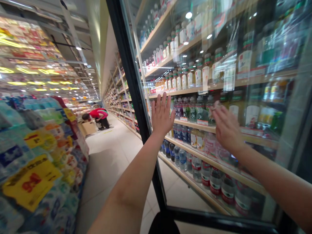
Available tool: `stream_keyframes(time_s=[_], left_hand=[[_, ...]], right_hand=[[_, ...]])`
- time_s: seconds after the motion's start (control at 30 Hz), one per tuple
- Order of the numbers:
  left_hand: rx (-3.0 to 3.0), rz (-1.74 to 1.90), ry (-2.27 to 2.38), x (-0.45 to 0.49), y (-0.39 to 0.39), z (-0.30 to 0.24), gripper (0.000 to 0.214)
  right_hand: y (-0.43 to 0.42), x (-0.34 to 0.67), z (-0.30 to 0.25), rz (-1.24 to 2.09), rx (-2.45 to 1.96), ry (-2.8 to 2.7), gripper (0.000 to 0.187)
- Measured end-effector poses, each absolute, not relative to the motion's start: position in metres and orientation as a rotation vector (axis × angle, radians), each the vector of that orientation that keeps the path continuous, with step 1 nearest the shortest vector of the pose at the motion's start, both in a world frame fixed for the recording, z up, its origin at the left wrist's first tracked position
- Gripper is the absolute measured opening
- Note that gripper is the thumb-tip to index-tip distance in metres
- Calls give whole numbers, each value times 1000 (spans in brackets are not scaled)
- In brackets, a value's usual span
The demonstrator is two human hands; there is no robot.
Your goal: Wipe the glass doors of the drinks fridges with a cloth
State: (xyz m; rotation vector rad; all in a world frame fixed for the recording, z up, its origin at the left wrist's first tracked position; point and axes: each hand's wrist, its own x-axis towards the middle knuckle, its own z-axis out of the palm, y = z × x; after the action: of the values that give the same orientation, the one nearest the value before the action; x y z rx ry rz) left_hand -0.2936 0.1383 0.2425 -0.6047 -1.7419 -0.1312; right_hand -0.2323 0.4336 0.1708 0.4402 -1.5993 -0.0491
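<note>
My left hand (161, 116) is raised with its palm toward the glass door (195, 195), close to the black door frame (133, 70). Its fingers are straight and spread, holding nothing. Farther right, my right hand (228, 130) is also up at the glass, slightly blurred, its fingers stretched out and close together. A pale patch shows at its fingertips, and I cannot tell whether it is a reflection. Whether either palm touches the glass is hard to judge. Behind the pane, rows of drink bottles (198, 76) stand on wooden shelves (190, 122).
On the left is a tall stack of packaged goods (52, 143) with a yellow price sign (31, 182). Down the tiled aisle (112, 152), a person in red (98, 113) bends beside a cardboard box (89, 127). Stocked shelves (123, 94) line the aisle beyond the door.
</note>
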Motion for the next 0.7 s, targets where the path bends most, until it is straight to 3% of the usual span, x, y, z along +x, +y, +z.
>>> stream_keyframes(time_s=[0.1,0.27,0.43,0.57,0.7], left_hand=[[-603,-123,-1745,-293,138,242,60],[-587,-101,-1741,-295,138,241,60],[-564,-64,-1732,-295,139,241,60],[-564,-62,-1743,-293,139,241,61],[-567,-82,-1775,-291,139,241,60]], right_hand=[[424,-232,178,-170,567,-1661,75],[405,-240,210,70,271,-1534,67],[375,-243,193,-116,603,-1649,71],[399,-239,205,-51,479,-1601,61],[424,-234,190,38,325,-1536,67]])
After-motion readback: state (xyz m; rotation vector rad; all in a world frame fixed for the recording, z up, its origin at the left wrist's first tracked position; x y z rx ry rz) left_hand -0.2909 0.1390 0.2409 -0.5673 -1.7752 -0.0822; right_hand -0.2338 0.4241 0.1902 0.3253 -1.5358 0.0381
